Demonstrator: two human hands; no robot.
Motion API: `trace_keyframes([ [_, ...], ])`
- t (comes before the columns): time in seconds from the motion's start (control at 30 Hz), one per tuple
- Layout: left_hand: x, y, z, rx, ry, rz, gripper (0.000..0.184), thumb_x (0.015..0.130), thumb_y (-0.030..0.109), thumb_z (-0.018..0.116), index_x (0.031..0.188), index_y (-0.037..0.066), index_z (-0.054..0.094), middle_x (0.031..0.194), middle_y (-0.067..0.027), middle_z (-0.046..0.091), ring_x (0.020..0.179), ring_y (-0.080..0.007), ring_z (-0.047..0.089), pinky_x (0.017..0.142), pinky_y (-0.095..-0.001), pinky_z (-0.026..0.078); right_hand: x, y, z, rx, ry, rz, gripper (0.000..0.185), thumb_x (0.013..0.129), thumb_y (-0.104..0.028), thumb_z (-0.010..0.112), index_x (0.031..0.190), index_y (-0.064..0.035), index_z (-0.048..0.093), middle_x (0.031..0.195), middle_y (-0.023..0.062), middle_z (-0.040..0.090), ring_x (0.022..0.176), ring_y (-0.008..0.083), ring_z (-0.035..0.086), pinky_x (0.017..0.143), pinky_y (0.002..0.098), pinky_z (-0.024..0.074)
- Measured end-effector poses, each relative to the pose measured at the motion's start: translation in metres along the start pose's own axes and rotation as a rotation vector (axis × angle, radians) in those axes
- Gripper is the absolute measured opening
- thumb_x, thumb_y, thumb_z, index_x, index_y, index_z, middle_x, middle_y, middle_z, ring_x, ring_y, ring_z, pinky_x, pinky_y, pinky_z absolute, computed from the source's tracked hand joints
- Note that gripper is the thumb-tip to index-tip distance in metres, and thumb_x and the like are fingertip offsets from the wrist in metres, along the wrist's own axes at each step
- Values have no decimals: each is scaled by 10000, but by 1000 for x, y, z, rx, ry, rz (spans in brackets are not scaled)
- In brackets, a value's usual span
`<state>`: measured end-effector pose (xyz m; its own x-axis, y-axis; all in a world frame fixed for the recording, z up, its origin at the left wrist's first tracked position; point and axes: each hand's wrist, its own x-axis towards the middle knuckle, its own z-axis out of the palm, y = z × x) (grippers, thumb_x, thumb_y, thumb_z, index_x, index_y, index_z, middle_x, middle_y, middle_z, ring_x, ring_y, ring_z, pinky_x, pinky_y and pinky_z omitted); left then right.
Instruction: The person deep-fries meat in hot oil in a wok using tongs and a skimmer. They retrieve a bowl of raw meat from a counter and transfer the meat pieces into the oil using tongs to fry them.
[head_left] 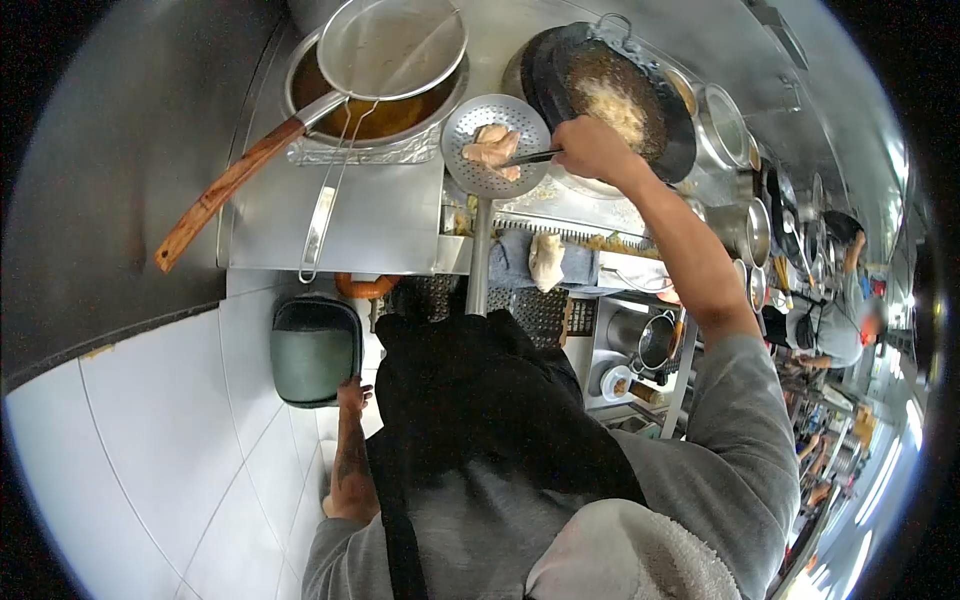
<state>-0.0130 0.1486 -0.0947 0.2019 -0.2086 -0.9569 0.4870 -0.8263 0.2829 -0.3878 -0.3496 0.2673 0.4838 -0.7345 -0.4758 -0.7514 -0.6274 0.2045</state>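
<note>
My right hand (597, 150) is closed around a slim dark metal utensil (533, 157), possibly tongs, whose tip touches pale chicken pieces (490, 147). The chicken lies in a round perforated skimmer (459, 120); its long handle runs down against my apron. Right of the skimmer is a black wok (680, 135) of bubbling oil with pale food frying in it. Down at the left, my left hand (353, 393) grips the edge of a green bin (312, 352) with a black rim. Some fingers are hidden there.
A wire strainer (395, 45) with a wooden handle rests over a pot (300, 90) of brown liquid. A bunched white cloth (546, 262) lies at the counter edge. Pots (745, 228) stand along the right. Another person (840, 320) is farther right.
</note>
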Motion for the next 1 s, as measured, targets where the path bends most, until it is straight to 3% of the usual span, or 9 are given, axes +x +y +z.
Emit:
trace_keyframes([
  [0.13, 70, -17, -15, 20, -286, 169, 268, 955, 265, 407, 1138, 122, 541, 745, -98, 670, 479, -132, 539, 357, -259, 308, -98, 25, -33, 375, 340, 204, 231, 778, -257, 684, 898, -67, 732, 870, 198, 683, 840, 349, 673, 775, 429, 524],
  [0.2, 71, -3, -3, 19, -193, 186, 263, 957, 185, 371, 1116, 144, 576, 747, -82, 672, 472, -129, 542, 351, -238, 309, -141, 58, -33, 524, 440, 476, 280, 788, -284, 697, 968, -73, 730, 890, 206, 682, 841, 348, 672, 777, 414, 518],
  [0.3, 70, 23, 0, 462, -446, 635, 228, 953, 186, 393, 1068, 153, 588, 735, -49, 659, 487, -118, 535, 366, -243, 314, -183, 102, 4, 430, 450, 771, 297, 809, -308, 695, 931, -40, 733, 782, 166, 688, 736, 283, 667, 709, 383, 511],
  [0.37, 54, 51, 14, 110, -265, 28, 210, 953, 187, 406, 1060, 166, 585, 731, -21, 639, 520, -114, 543, 387, -249, 321, -193, 129, 52, 543, 390, 884, 317, 806, -330, 693, 874, -24, 736, 672, 133, 679, 622, 215, 650, 649, 354, 502],
  [0.53, 64, 70, 22, 470, -209, 206, 227, 961, 232, 411, 1098, 189, 586, 717, -30, 630, 502, -119, 527, 394, -249, 316, -203, 164, 116, 681, 403, 1045, 379, 786, -355, 685, 688, 11, 676, 616, 140, 645, 563, 219, 613, 591, 359, 483],
  [0.73, 62, 88, 2, 345, -263, -175, 266, 957, 234, 413, 1131, 143, 593, 731, -52, 649, 482, -117, 512, 387, -258, 319, -202, 174, 90, 484, 501, 1032, 343, 807, -343, 699, 837, -1, 715, 674, 159, 665, 644, 204, 655, 636, 357, 494],
  [0.8, 45, 70, 4, 493, -113, 241, 305, 950, 241, 418, 1172, 121, 590, 739, -68, 660, 480, -123, 517, 380, -252, 324, -201, 129, 38, 645, 555, 895, 353, 814, -341, 702, 910, -2, 712, 708, 163, 676, 675, 206, 666, 658, 351, 499],
  [0.93, 34, 60, 0, 330, -123, 165, 299, 948, 217, 429, 1179, 117, 590, 743, -68, 664, 500, -125, 540, 377, -238, 317, -171, 22, 4, 433, 515, 494, 378, 787, -331, 736, 1056, -67, 705, 930, 199, 692, 862, 309, 686, 773, 384, 527],
  [1.0, 55, 36, -24, 986, -147, 1440, 258, 955, 221, 415, 1076, 103, 610, 744, -67, 664, 511, -122, 562, 383, -235, 328, -140, -10, 23, 430, 370, 422, 304, 799, -300, 712, 1027, -99, 716, 904, 198, 683, 857, 365, 661, 789, 422, 526],
])
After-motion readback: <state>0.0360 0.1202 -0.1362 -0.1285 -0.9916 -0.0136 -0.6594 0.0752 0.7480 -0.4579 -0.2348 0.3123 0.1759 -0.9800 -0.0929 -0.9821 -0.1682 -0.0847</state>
